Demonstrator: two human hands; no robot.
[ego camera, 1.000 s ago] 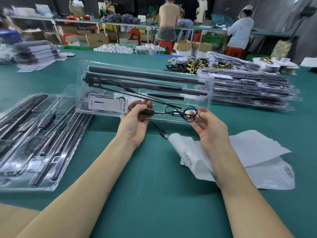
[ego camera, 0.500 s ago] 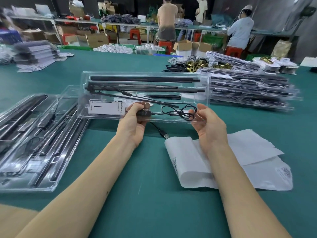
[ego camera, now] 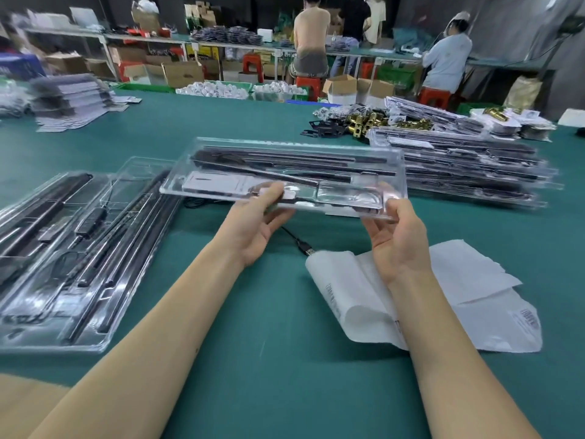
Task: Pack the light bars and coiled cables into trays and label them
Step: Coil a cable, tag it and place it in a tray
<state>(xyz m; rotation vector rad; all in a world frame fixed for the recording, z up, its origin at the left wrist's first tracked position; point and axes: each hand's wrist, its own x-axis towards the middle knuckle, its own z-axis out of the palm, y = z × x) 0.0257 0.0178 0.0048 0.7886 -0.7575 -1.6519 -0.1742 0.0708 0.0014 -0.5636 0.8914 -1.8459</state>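
Tray [ego camera: 392, 172], clear, is held above the table [ego camera: 253, 359], long axis running left to right. Left hand [ego camera: 256, 226] and right hand [ego camera: 399, 239] each pinch its near edge; the cable plug [ego camera: 305, 247] dangles between them.

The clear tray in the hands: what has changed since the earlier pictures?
The clear tray tipped flatter, its near edge raised; the left hand and right hand turned palm-up beneath it. The coiled cable no longer shows. The USB plug, white sheets and side trays stayed.
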